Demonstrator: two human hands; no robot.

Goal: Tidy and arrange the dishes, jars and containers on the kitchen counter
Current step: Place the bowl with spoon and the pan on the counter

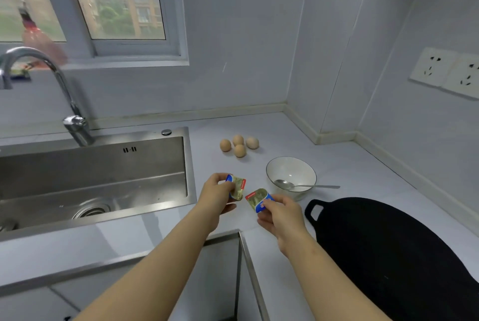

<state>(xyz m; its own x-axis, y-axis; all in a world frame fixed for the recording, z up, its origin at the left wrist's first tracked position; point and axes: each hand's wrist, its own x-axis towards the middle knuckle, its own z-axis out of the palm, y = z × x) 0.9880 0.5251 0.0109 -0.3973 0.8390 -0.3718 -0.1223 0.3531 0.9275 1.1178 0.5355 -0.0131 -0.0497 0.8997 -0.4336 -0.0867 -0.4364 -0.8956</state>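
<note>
My left hand (216, 197) pinches a small sealed cup (238, 187) with a green, blue and red lid, held just above the white counter (350, 165). A second cup of the same kind (256, 200) is pinched in my right hand (281, 217), close to the first. Both cups are tilted with their lids toward me. Just beyond my right hand stands a white bowl (291, 171) with a metal spoon (300, 186) resting in it, handle pointing right. Several brown eggs (239, 144) lie loose on the counter behind the bowl.
A steel sink (90, 178) with a curved tap (51, 82) fills the left. A black board with a handle hole (388, 256) lies at the right front. Wall sockets (445, 72) sit on the right wall. A bottle (33, 33) stands on the window sill.
</note>
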